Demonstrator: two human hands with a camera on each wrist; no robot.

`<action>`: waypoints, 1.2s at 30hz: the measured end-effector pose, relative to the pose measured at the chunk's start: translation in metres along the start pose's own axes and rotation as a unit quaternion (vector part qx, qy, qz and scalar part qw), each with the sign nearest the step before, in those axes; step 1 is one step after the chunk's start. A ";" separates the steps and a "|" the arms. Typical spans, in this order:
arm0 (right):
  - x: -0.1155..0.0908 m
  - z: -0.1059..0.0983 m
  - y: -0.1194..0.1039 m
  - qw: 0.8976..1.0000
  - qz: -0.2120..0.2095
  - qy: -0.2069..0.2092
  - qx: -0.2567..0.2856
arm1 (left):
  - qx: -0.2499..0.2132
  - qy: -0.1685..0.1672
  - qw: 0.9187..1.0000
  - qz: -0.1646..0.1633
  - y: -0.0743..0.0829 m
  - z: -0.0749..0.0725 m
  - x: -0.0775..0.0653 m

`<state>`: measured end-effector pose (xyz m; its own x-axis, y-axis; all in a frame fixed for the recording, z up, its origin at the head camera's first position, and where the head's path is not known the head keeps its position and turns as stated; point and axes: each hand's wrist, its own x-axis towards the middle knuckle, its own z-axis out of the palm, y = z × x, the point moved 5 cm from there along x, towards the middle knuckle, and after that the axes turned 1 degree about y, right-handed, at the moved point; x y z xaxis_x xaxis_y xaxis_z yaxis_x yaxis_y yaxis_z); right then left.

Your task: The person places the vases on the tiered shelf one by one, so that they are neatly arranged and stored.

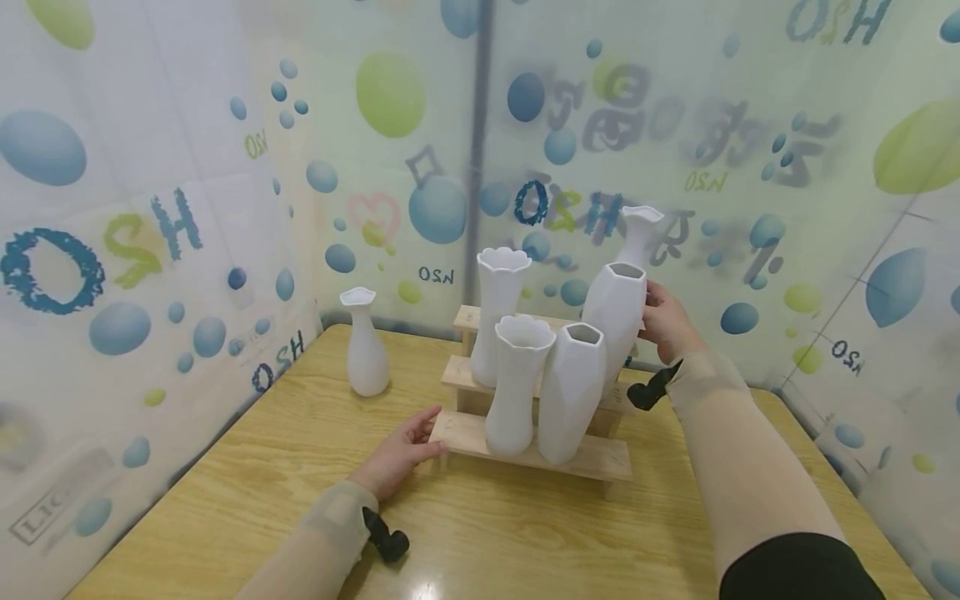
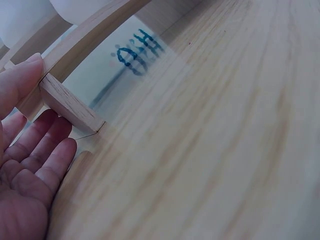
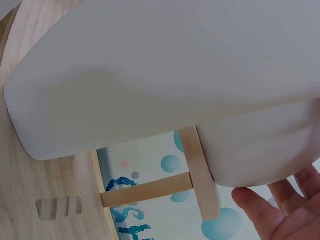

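A three-step wooden stand [image 1: 480, 433] carries several white vases. My left hand [image 1: 397, 454] holds the left end of its lowest step. In the left wrist view the thumb [image 2: 22, 82] lies against the board's edge, with the fingers beside the short leg [image 2: 70, 105]. On the top step at the back right is a white vase with a flared rim [image 1: 642, 229]. My right hand [image 1: 670, 323] grips that vase low on its body, partly hidden behind a faceted vase [image 1: 618, 304]. The right wrist view shows thumb and fingers against the rounded vase [image 3: 260, 145].
Another faceted vase [image 1: 573, 392] and a scalloped vase [image 1: 517, 392] stand on the lowest step. A taller scalloped vase [image 1: 498, 312] is on the middle step. One narrow-necked vase [image 1: 367, 358] stands on the wooden table [image 1: 300, 442] at left. Printed curtains [image 1: 375, 200] enclose the table.
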<state>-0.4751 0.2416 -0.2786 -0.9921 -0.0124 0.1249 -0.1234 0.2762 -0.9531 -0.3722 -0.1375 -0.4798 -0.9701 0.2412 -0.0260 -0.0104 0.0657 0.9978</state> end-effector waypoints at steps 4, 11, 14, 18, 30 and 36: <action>-0.002 -0.001 0.000 1.000 -0.005 -0.004 0.013 | 0.001 -0.001 1.000 0.000 -0.001 0.000 0.001; -0.007 -0.003 -0.001 0.999 -0.015 -0.019 0.030 | -0.004 0.005 1.000 0.000 -0.002 -0.001 0.002; -0.010 -0.004 0.001 0.999 -0.012 -0.020 0.040 | -0.003 0.008 1.000 0.000 -0.002 -0.002 0.003; -0.012 -0.005 0.006 0.998 -0.008 -0.021 0.064 | -0.004 0.006 1.000 0.004 -0.003 -0.001 0.002; -0.021 -0.011 0.028 0.990 0.002 -0.010 0.144 | -0.012 0.007 1.000 0.001 -0.002 0.000 0.001; -0.030 -0.015 0.040 0.981 -0.004 0.001 0.192 | -0.011 0.005 1.000 0.005 -0.004 -0.001 0.004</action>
<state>-0.4496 0.2672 -0.3162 -0.9911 -0.0103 0.1324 -0.1306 -0.1058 -0.9858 -0.3757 -0.1377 -0.4834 -0.9724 0.2327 -0.0160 -0.0062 0.0427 0.9991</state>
